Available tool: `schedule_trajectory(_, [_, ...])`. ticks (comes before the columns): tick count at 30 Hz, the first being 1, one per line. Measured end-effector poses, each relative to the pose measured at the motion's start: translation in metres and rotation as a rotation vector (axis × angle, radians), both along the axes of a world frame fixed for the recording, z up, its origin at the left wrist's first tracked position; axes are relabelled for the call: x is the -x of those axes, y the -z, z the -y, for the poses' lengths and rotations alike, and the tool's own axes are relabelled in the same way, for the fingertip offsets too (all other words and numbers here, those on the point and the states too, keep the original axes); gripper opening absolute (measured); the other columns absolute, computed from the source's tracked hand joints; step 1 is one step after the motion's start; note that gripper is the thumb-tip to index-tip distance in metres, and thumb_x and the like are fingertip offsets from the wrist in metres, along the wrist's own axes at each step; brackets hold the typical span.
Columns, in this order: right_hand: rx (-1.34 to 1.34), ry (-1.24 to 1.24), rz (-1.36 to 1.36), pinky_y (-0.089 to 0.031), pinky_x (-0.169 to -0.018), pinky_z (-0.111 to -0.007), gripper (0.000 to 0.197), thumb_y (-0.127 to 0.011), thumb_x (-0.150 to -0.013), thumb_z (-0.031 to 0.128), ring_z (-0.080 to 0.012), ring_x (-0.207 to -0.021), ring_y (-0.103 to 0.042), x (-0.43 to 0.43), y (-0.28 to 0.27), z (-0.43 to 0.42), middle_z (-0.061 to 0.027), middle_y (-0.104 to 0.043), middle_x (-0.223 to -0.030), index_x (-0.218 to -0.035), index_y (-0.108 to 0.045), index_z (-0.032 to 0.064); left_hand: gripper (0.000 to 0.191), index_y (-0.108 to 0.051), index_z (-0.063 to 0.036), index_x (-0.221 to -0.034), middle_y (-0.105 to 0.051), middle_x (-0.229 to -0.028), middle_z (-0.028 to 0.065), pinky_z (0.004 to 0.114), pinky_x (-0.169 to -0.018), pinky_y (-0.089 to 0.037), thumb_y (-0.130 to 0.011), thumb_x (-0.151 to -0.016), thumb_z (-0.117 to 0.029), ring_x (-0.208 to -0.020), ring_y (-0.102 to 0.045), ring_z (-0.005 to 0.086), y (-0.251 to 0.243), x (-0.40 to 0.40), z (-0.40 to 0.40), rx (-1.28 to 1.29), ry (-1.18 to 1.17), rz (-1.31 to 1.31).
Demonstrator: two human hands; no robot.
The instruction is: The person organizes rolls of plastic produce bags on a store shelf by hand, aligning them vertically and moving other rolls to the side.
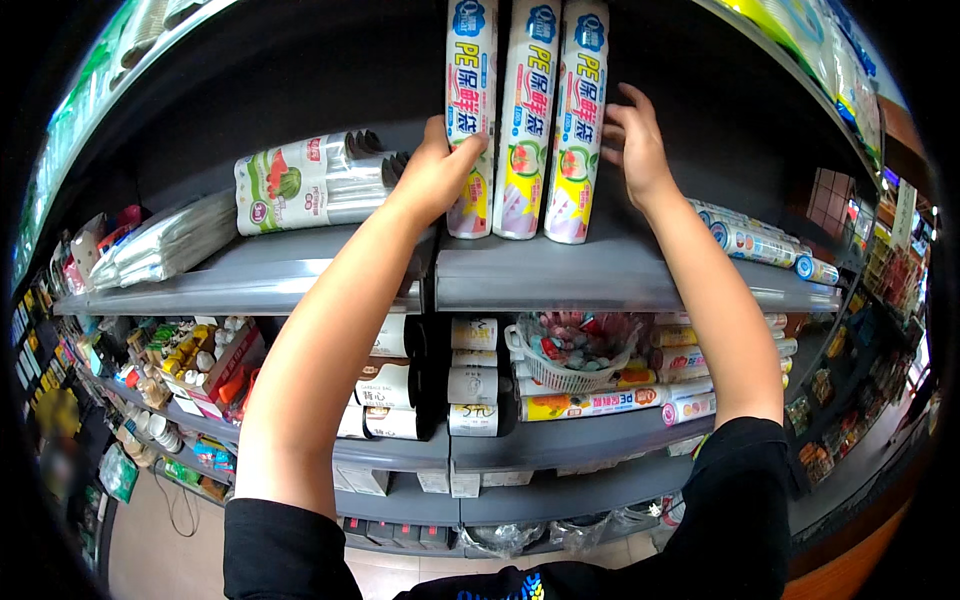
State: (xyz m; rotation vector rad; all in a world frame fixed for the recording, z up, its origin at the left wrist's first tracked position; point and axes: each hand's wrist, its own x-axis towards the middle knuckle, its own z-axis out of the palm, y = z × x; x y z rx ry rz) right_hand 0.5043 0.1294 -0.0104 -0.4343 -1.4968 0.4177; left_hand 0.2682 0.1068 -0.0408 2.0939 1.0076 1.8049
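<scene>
Three tall rolls of PE food storage bags stand upright side by side on a grey metal shelf. My left hand grips the lower half of the left roll, its thumb across the front. A narrow gap parts that roll from the middle roll. The right roll leans slightly beside the middle one. My right hand is just right of the right roll, fingers apart and pointing towards it, holding nothing; whether a fingertip touches the roll I cannot tell.
Flat bag packs lie left on the same shelf; more rolls lie at its right. Below are black garbage bag rolls, a white plastic basket of small packets and further bag rolls. An upper shelf edge curves overhead.
</scene>
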Motion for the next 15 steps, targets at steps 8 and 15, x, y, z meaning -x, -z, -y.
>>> schedule_trajectory(8, [0.343,-0.429,0.098,-0.045,-0.086,-0.038,0.039,-0.048,-0.086,0.030,-0.0194,-0.098,-0.056,0.007,0.011,-0.008,-0.0099,-0.055,-0.108,-0.116,-0.041,0.0049,0.053,-0.041,0.0084,-0.112,-0.057,-0.106,0.0213,0.032,-0.086,-0.043,-0.056,-0.082,-0.032,-0.099,-0.056,0.0253,0.003,0.000,-0.010,0.010,0.071,0.005])
schedule_trajectory(15, [0.428,-0.474,0.134,-0.043,-0.090,-0.039,0.037,-0.045,-0.087,0.024,-0.0210,-0.103,-0.054,0.012,0.024,0.003,-0.0110,-0.054,-0.113,-0.118,-0.040,0.0048,0.058,-0.040,0.0015,-0.121,-0.055,-0.111,0.0183,0.033,-0.088,-0.040,-0.054,-0.082,-0.039,-0.101,-0.054,0.0233,0.002,-0.001,0.004,0.133,0.171,-0.058])
